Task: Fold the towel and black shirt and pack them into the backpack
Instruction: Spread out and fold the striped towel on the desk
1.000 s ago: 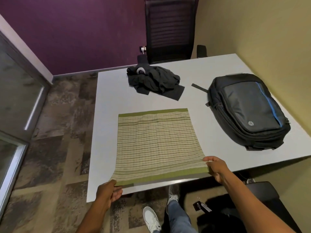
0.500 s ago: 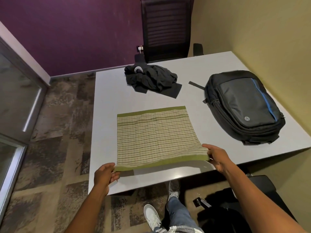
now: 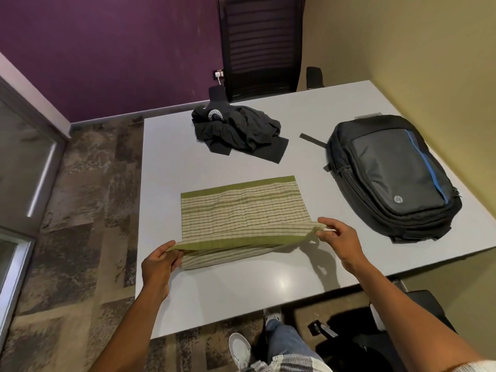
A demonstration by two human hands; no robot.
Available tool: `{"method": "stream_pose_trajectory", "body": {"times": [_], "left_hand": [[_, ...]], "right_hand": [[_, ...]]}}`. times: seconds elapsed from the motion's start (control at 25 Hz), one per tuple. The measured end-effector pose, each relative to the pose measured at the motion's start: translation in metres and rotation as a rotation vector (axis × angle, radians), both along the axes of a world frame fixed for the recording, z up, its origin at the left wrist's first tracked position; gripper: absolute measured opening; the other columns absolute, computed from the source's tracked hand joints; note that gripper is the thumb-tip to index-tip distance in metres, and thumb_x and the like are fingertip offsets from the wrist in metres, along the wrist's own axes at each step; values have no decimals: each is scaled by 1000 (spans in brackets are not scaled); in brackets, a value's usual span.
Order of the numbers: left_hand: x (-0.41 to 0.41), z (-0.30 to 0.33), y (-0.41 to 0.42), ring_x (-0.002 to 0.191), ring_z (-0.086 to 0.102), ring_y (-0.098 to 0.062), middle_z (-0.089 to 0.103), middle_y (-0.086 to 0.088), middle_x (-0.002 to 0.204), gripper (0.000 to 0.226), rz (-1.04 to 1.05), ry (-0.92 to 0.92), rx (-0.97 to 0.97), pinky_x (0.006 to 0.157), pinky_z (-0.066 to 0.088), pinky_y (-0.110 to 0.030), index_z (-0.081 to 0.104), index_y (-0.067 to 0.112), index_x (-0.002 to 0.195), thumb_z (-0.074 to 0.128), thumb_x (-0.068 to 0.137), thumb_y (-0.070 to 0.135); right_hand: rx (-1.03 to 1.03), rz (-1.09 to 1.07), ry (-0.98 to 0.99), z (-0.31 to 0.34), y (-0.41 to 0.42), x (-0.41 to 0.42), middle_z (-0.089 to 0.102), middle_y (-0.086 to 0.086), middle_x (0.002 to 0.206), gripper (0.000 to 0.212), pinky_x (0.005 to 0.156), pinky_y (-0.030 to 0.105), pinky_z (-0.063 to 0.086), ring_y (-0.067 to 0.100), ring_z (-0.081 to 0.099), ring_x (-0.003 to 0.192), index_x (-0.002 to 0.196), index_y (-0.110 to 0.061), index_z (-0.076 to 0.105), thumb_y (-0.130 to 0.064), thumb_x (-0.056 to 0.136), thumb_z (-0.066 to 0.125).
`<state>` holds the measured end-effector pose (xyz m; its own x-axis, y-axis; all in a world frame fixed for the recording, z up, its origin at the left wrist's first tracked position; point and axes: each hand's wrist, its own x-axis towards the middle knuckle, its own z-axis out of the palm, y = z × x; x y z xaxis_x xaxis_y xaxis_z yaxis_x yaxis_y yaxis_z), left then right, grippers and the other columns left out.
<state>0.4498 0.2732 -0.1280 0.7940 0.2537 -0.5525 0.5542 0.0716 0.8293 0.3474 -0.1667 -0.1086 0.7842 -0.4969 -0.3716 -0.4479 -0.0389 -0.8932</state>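
- Nearest the camera, a leg in jeans (image 3: 284, 342) and a white shoe (image 3: 239, 350) stand on the patterned carpet (image 3: 80, 210) just below the near edge of the white table (image 3: 241, 299).
- The left hand (image 3: 159, 264) pinches the near left corner of the towel (image 3: 241, 210), thumb on top and fingers curled beneath, holding it lifted off the table.
- The right hand (image 3: 336, 234) pinches the near right corner of the towel between thumb and forefinger, with the other fingers spread loosely; this corner is also raised.
- Between the two hands the green-bordered near edge of the towel hangs above a lower layer of striped cloth that lies on the table; the far part of the towel lies flat, its green band towards the far side.
- The backpack (image 3: 394, 178) lies flat on the table to the right of the towel, apart from it, front panel up; it looks closed, and nothing of its inside can be seen.
- The black shirt (image 3: 236, 130) lies crumpled in a heap beyond the towel, near the table's far edge, left of the backpack and not touching it.
- A black chair (image 3: 260, 41) stands behind the table against the purple wall (image 3: 107, 49).
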Motion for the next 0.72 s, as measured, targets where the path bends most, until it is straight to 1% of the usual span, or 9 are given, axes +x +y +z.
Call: {"method": "stream_pose_trajectory", "body": {"times": [0.08,0.12,0.16,0.24,0.32,0.4,0.52,0.64,0.72], "left_hand": [[19,-3,-3,82,70,-24,73,-14,97,21,4,-1,87,69,62,-27,72,12,110,65,93,2],[30,-5,-4,77,68,-22,73,-12,94,18,3,-6,154,68,61,-29,73,14,107,65,93,4],[41,-7,-5,77,68,-22,73,-10,94,17,-1,-15,217,71,60,-33,75,17,103,66,93,7],[60,-6,-12,90,67,-25,73,-6,101,14,-25,-48,323,87,57,-42,75,21,99,67,93,11],[82,0,-24,98,63,-24,71,-3,106,12,-79,-74,402,94,53,-41,72,19,103,64,96,14],[105,5,-36,97,61,-22,68,-3,104,13,-137,-100,444,89,50,-35,70,13,107,62,97,15],[144,-6,-44,93,64,-27,69,-8,100,19,-141,-103,478,82,52,-36,70,6,109,64,95,18],[177,-20,-46,90,68,-31,71,-9,93,17,-89,-51,486,82,57,-43,71,11,97,67,90,25],[191,-27,-47,89,69,-31,72,-9,93,17,-88,-30,533,82,58,-43,71,12,96,67,90,27]], "right_hand": [[-154,-13,-12,-1,-1,18,73,0,92,15,77,34,58,19,67,79,91,-22,74,-11,83,79],[-217,-22,-28,-1,-3,29,70,0,92,9,74,31,55,18,65,78,86,-21,72,-15,84,78],[-265,-23,-46,-1,-6,40,67,0,93,8,72,28,51,17,63,80,84,-20,70,-19,86,77],[-301,-15,-50,-4,-14,64,62,-1,96,11,70,23,45,14,60,83,83,-20,65,-22,91,72],[-303,-3,-17,-10,-22,90,60,-2,89,16,68,26,42,13,57,78,81,-17,58,-22,95,65],[-308,6,20,-18,-27,114,59,0,79,21,65,30,40,14,53,71,81,-12,53,-22,99,58],[-337,18,68,-32,-32,146,60,4,78,22,63,33,42,16,53,71,84,-9,51,-24,101,53],[-366,42,103,-43,-38,175,61,3,79,20,64,33,45,17,55,72,86,-10,52,-23,101,52],[-381,60,133,-48,-41,191,61,3,80,20,62,30,44,16,55,72,88,-8,53,-23,101,52]]}}
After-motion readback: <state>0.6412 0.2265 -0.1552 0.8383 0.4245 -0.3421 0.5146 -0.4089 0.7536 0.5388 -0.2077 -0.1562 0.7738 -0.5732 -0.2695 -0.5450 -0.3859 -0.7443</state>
